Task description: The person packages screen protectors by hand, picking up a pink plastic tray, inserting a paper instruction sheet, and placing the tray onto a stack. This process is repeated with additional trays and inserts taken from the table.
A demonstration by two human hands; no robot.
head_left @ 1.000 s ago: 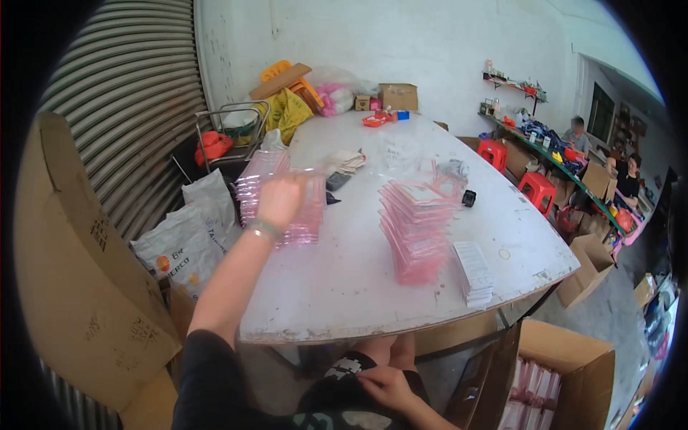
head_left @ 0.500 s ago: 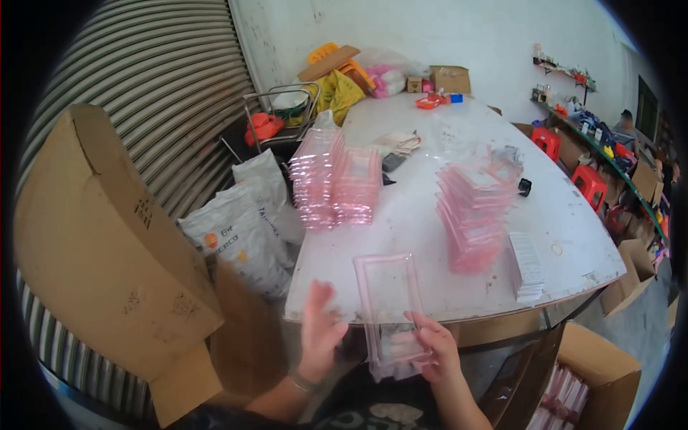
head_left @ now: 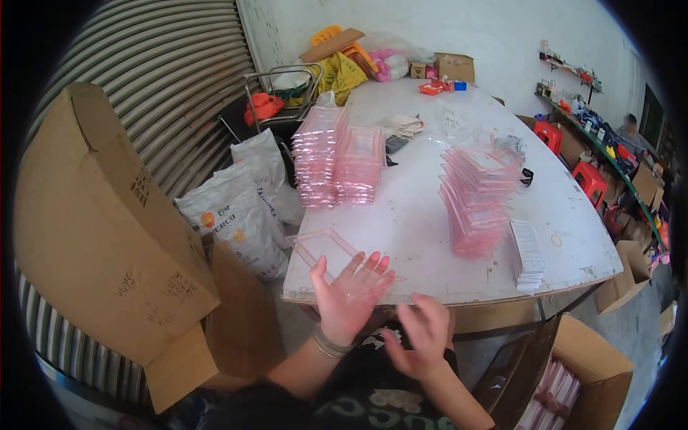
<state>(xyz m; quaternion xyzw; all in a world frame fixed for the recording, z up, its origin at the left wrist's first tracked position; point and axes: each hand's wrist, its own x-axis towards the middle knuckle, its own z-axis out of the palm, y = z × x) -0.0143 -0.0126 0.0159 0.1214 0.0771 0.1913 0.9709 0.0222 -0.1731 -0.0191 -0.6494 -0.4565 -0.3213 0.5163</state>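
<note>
A clear package with pink edges [head_left: 309, 237] lies slanted at the table's near edge, partly behind my left hand [head_left: 352, 295]. This hand is palm up with its fingers spread; whether it touches the package is not clear. To its right, my right hand [head_left: 423, 335] is raised, fingers apart and holding nothing. Stacks of pink-edged clear packages stand at the table's left [head_left: 320, 158] and right [head_left: 476, 204]. Beside the right stack is a pile of white printed cards [head_left: 527, 254].
A tall cardboard box [head_left: 115, 236] and white sacks [head_left: 240, 215] stand left of the table [head_left: 408, 236]. An open carton of pink packages [head_left: 591, 351] sits at lower right. Red stools [head_left: 589, 183] and a distant person [head_left: 629, 127] are at the right.
The clear package has left my right hand and now lies further left and tilted, near my left hand. My left hand has moved right and turned palm up; my right hand has opened.
</note>
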